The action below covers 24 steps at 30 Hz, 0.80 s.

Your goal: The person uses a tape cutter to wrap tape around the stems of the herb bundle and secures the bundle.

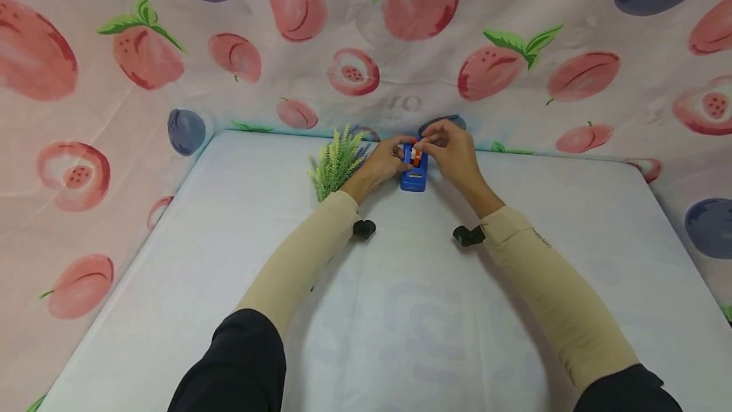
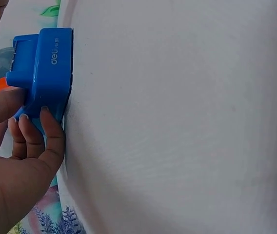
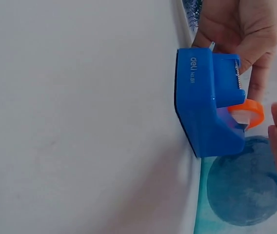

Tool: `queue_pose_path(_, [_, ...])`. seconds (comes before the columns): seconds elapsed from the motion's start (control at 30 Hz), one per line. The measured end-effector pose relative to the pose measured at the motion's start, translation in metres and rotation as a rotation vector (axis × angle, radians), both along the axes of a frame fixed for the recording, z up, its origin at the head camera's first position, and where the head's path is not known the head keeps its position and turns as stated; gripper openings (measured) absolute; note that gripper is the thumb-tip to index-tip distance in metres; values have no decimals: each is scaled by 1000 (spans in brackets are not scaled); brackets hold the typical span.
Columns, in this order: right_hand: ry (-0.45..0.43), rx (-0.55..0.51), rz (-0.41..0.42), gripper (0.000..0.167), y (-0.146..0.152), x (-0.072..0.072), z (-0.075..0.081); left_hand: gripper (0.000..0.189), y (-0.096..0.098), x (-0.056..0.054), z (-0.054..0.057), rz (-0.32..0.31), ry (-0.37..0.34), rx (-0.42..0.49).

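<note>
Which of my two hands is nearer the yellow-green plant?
Your left hand: it is right beside the yellow-green plant, whereas your right hand is farther off, on the opposite side of the blue tape dispenser.

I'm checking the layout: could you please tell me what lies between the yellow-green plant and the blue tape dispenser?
The head view shows the left hand between the yellow-green plant and the blue tape dispenser, with purple sprigs close beside the plant.

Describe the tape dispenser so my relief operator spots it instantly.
Go to the far edge of the white table. Between the left hand and the right hand sits the blue tape dispenser. Boxy, with an orange wheel, it looks nothing like the green plant nearby.
</note>
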State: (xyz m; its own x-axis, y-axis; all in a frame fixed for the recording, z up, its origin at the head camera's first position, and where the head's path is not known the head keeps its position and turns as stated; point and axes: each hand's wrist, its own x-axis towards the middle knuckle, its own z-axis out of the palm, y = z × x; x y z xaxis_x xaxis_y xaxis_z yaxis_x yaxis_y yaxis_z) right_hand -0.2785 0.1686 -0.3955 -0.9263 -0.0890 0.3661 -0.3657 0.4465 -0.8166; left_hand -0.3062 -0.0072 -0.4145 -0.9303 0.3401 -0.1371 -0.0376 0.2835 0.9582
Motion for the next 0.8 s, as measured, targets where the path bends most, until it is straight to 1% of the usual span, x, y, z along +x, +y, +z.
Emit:
queue_pose_path(0.13, [2,-17,6,25,1,5,1,61,1,0,1,2,7,-22])
queue_pose_path(0.27, [-4,-22,19,28,2,9,5,61,1,0,1,9,12,-32])
queue_pose_path(0.5, [-10,14,60,31,4,17,11,61,0,0,2,2,2,-20])
queue_pose_path(0.67, [-9,18,71,31,5,19,9,61,1,-1,1,7,-8,-11])
queue_pose_path(0.8, [-46,-17,81,34,6,20,7,60,1,0,0,8,-13,-7])
